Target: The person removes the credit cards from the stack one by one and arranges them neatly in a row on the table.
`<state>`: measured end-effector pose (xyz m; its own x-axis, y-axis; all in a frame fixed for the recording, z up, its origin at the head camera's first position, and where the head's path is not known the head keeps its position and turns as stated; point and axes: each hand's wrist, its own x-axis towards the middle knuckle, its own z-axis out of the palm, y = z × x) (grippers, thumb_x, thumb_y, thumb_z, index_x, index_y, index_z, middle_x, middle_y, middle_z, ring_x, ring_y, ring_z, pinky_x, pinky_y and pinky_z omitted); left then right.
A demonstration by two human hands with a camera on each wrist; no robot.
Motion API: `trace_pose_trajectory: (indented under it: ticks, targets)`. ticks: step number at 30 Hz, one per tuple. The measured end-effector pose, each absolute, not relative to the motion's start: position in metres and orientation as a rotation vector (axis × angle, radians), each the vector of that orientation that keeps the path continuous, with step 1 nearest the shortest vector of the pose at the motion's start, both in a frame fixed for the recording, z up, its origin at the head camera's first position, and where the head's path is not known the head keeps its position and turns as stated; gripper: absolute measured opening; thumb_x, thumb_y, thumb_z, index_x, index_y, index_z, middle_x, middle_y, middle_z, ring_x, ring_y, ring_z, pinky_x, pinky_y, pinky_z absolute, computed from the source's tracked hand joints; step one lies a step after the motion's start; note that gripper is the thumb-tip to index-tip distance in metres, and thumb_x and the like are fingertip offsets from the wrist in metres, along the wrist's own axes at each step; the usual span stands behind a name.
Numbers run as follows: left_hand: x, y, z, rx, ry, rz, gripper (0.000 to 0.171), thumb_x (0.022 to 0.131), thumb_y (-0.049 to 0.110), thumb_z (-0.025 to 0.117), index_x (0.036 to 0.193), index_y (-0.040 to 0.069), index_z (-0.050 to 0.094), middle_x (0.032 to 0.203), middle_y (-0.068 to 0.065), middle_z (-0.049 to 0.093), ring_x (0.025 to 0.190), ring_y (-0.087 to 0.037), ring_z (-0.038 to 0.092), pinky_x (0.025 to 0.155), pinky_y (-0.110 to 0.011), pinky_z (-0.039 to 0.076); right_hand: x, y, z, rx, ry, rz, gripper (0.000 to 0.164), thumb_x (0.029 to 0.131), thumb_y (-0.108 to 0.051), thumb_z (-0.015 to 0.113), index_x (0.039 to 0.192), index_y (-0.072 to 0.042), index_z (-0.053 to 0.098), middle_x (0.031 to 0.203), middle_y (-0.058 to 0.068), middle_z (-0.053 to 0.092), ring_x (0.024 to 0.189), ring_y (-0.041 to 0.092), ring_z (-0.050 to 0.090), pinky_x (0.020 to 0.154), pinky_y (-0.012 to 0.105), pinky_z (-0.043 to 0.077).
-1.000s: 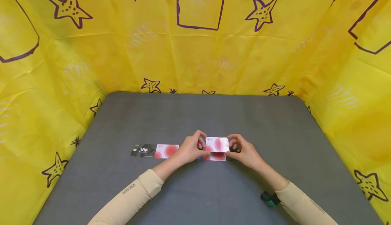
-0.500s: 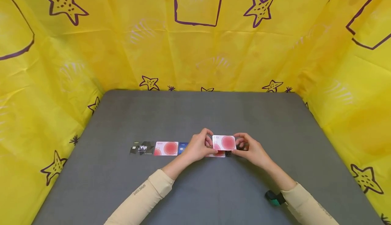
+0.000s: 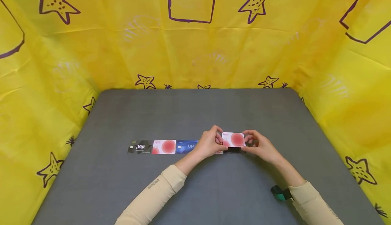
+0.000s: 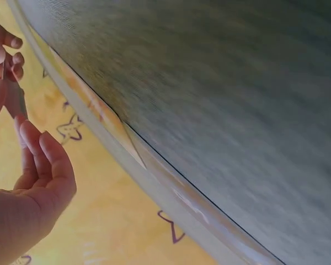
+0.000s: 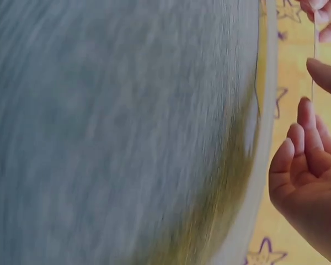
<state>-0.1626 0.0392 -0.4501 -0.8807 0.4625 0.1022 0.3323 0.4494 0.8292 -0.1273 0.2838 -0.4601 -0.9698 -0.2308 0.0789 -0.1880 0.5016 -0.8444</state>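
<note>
Both hands hold one white card with red circles [image 3: 233, 139] by its two short ends, raised above the table. My left hand [image 3: 210, 142] pinches its left end between thumb and fingers; my right hand [image 3: 262, 147] pinches the right end. In the right wrist view the card appears edge-on as a thin line [image 5: 315, 49]. Behind it on the table a black card [image 3: 232, 150] shows only partly. To the left lie a black "Vip" card [image 3: 140, 147], a matching red-circle card [image 3: 164, 147] and a blue VIP card [image 3: 186, 146]. Another red-circle card is mostly hidden by my left hand.
The cards lie in one left-to-right row on a grey table [image 3: 195, 113]. Yellow cloth walls [image 3: 189, 55] with starfish drawings enclose its back and sides. A black and green object [image 3: 280, 193] sits beside the right sleeve.
Both hands have moved right with the held card, from over the second red-circle card to over the black card. The blue card has come into view, and the head view has shifted slightly.
</note>
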Motion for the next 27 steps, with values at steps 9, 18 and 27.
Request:
trace_pose_trajectory:
  ticks: [9, 18, 27]
  targets:
    - [-0.163, 0.07, -0.453, 0.703, 2.717, 1.098, 0.055, 0.066, 0.028, 0.091, 0.107, 0.01, 0.058, 0.081, 0.006, 0.061, 0.077, -0.011, 0.053, 0.067, -0.024, 0.042, -0.128, 0.324, -0.469, -0.385, 2.652, -1.448, 0.053, 0.079, -0.014, 0.082, 0.124, -0.004, 0.055, 0.099, 0.009, 0.06, 0.09, 0.022, 0.055, 0.072, 0.024, 0.046]
    - [-0.161, 0.098, -0.455, 0.768, 2.882, 0.734, 0.058, 0.064, 0.044, 0.089, 0.103, 0.012, 0.06, 0.094, -0.001, 0.058, 0.093, -0.02, 0.049, 0.078, -0.032, 0.043, -0.128, 0.348, -0.476, -0.395, 2.635, -1.421, 0.051, 0.079, -0.012, 0.082, 0.122, -0.002, 0.055, 0.096, 0.009, 0.06, 0.086, 0.02, 0.056, 0.072, 0.022, 0.045]
    - [-0.16, 0.122, -0.459, 0.764, 2.892, 0.653, 0.057, 0.065, 0.048, 0.088, 0.104, 0.014, 0.062, 0.099, 0.001, 0.056, 0.1, -0.019, 0.045, 0.08, -0.03, 0.038, -0.123, 0.367, -0.475, -0.367, 2.606, -1.431, 0.049, 0.079, -0.01, 0.081, 0.12, 0.001, 0.055, 0.096, 0.012, 0.059, 0.087, 0.024, 0.054, 0.073, 0.02, 0.044]
